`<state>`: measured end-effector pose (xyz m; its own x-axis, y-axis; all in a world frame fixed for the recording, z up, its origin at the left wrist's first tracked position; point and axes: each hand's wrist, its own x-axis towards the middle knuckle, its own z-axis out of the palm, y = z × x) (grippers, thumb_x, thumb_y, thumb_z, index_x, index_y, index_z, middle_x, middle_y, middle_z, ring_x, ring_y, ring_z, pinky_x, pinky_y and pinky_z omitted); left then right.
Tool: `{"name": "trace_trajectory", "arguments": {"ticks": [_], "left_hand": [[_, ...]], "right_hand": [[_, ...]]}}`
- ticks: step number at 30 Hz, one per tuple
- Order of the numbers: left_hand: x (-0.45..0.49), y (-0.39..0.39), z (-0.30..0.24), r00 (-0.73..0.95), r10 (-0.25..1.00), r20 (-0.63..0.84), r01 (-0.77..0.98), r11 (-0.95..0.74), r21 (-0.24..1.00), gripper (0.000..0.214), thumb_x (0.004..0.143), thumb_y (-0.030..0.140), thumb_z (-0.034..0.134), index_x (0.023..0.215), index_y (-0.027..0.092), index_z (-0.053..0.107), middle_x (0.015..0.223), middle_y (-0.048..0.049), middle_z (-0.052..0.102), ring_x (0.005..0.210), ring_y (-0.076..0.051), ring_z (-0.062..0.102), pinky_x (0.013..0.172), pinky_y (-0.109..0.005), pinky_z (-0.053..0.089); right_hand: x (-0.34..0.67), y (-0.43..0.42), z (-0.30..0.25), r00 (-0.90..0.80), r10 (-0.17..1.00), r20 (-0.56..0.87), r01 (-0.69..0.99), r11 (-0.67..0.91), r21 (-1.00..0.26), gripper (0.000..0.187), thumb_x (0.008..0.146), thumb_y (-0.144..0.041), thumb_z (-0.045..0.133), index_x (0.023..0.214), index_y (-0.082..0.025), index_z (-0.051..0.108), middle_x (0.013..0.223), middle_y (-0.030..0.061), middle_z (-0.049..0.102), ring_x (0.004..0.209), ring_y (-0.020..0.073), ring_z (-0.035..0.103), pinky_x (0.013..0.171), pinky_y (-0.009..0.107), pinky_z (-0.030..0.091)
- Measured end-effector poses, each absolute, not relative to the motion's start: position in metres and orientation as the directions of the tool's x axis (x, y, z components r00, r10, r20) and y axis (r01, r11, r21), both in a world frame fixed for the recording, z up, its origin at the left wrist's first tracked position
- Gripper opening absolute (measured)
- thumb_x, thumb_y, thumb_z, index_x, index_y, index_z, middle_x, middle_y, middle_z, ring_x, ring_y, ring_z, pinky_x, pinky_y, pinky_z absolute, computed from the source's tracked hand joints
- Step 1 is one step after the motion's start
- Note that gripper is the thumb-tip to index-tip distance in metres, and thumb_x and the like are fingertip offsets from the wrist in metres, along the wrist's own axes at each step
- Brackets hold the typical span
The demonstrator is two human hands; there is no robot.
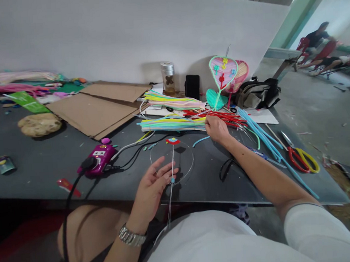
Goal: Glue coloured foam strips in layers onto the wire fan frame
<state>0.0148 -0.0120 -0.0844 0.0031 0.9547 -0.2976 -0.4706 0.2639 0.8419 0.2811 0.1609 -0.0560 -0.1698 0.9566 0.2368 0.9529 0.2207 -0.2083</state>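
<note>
Silver wire makes one thin, round frame (173, 160), and the left hand (153, 185) holds it up over the near edge of the dark table (204, 187). That hand has a light hold: the thumb seems to pinch the stem by one small blue bit (173, 180), and the other fingers are spread out. One red, yellow and blue piece (172, 141) sits on top of the stem. Off to the right lies one pair of scissors (302, 160), and to the left sits one purple plug box (101, 157). Farther out, the right hand (217, 129) reaches to the end of one bundle of fuzzy sticks (171, 124). Its fingers are curled in, but I cannot tell if they grip a stick. I think the step now is picking a stick while the left hand holds the frame. The next move seems to call for pulling one stick free gently and bringing it to the wire. Behind lies one more mixed bundle (175, 101), with one red bunch (229, 118) by the right hand. At the back are one jar (168, 77), one black phone (192, 86), two fans, one green-edged fan (223, 68) and one pink fan (242, 75), and one bag (258, 94).
</note>
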Motion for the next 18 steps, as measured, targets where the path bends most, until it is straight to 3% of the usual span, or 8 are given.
{"name": "trace_trajectory", "arguments": {"ticks": [3,6,9,11,15,18], "left_hand": [[0.014,-0.012,-0.084,0.015,0.955,-0.296,-0.463,0.268,0.845,0.076,0.069,0.03,0.091,0.136,0.019,0.057,0.123,-0.0148,0.075,0.107,-0.027,0.075,0.091,-0.034,0.06],[0.013,-0.013,-0.085,0.005,0.95,-0.312,-0.445,0.282,0.85,0.08,0.064,0.033,0.094,0.134,0.02,0.058,0.122,-0.0142,0.076,0.106,-0.027,0.076,0.088,-0.032,0.061],[0.013,-0.01,-0.086,-0.027,0.942,-0.336,-0.399,0.298,0.867,0.081,0.061,0.037,0.096,0.132,0.022,0.061,0.119,-0.0117,0.077,0.106,-0.026,0.075,0.086,-0.029,0.062],[0.012,-0.008,-0.085,-0.019,0.927,-0.375,-0.334,0.348,0.876,0.085,0.056,0.039,0.097,0.131,0.022,0.062,0.119,-0.011,0.077,0.106,-0.026,0.075,0.084,-0.028,0.062],[0.005,-0.004,-0.077,0.006,0.921,-0.391,-0.06,0.39,0.919,0.085,0.06,0.048,0.093,0.133,0.02,0.062,0.118,-0.0115,0.078,0.096,-0.025,0.076,0.076,-0.028,0.062],[-0.006,0.0,-0.064,-0.016,0.935,-0.354,0.222,0.348,0.911,0.078,0.061,0.06,0.086,0.123,0.017,0.067,0.096,-0.0097,0.082,0.076,-0.024,0.073,0.06,-0.029,0.057]], "right_hand": [[0.287,0.163,-0.055,-0.089,0.974,0.207,0.95,0.146,-0.277,0.016,0.1,-0.019,0.053,0.107,-0.014,0.067,0.102,0.0095,0.07,0.093,0.0203,0.064,0.083,0.035,0.05],[0.29,0.166,-0.058,-0.005,0.988,0.153,0.941,0.056,-0.335,0.027,0.1,-0.039,0.063,0.113,-0.015,0.066,0.108,0.0056,0.069,0.092,0.0178,0.067,0.083,0.038,0.058],[0.288,0.17,-0.062,0.045,0.991,0.125,0.924,0.006,-0.382,0.012,0.099,-0.021,0.058,0.098,-0.015,0.068,0.095,0.0038,0.072,0.086,0.0147,0.065,0.079,0.028,0.051],[0.286,0.173,-0.063,0.067,0.99,0.121,0.913,-0.012,-0.407,0.012,0.097,-0.016,0.056,0.095,-0.017,0.068,0.096,0.004,0.074,0.086,0.0147,0.065,0.075,0.025,0.048],[0.281,0.172,-0.062,0.06,0.992,0.109,0.894,-0.004,-0.449,0.017,0.096,-0.013,0.052,0.097,-0.017,0.068,0.098,0.0052,0.075,0.089,0.0158,0.065,0.075,0.025,0.046],[0.282,0.17,-0.057,0.018,0.996,0.087,0.885,0.025,-0.465,0.016,0.099,-0.016,0.053,0.101,-0.016,0.068,0.102,0.0055,0.074,0.093,0.0165,0.067,0.081,0.028,0.05]]}}
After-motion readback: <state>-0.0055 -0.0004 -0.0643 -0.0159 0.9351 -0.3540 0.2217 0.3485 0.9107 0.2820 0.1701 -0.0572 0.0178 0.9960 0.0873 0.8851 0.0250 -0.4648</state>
